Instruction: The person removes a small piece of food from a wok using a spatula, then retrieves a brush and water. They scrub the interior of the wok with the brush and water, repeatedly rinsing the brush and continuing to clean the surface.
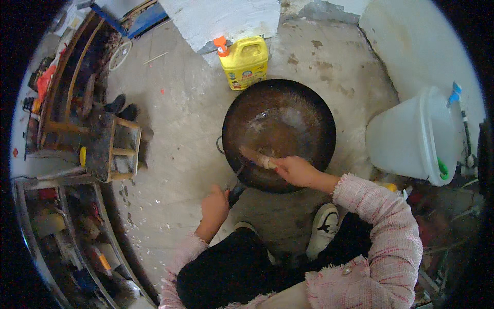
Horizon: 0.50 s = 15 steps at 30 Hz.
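A large dark wok (281, 125) sits on the floor in front of me, its inside brown and shiny in places. My left hand (216, 206) grips its dark handle (236, 192) at the near left. In my right hand (299, 172) is a short tan brush-like tool (254, 156). The tool's far end reaches down over the wok's inside near its lower left; it is blurred, so its exact kind and whether it touches the metal cannot be made out. A small wire loop (220, 145) stands out from the wok's left side.
A yellow plastic jug (247, 63) with an orange cap stands just behind the wok. At right is a white plastic bucket (397, 135). A small wooden stool (123, 150) and a metal-framed shelf (102, 231) line the left side. My shoe (324, 228) is close to the wok.
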Tool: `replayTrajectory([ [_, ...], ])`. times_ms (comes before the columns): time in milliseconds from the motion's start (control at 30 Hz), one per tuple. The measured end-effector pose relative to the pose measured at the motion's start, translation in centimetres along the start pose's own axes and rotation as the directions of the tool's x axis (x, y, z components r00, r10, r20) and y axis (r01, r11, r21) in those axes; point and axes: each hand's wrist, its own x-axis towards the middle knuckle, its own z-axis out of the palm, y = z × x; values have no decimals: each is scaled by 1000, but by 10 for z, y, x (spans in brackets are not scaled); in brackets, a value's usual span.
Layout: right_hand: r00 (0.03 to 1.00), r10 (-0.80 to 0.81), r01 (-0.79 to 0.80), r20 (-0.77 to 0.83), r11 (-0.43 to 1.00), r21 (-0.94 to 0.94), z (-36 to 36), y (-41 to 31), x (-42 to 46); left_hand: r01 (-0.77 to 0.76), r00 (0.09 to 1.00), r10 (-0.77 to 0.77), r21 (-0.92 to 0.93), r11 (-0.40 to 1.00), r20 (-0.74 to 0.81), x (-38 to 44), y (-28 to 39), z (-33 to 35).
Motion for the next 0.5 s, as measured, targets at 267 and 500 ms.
replayTrajectory([
  [267,998,1,8,63,990,-141,45,25,7,-62,997,68,164,985,-30,5,1,3],
  [500,999,28,-36,-31,945,-326,57,48,19,-91,995,93,56,994,-47,3,5,2],
])
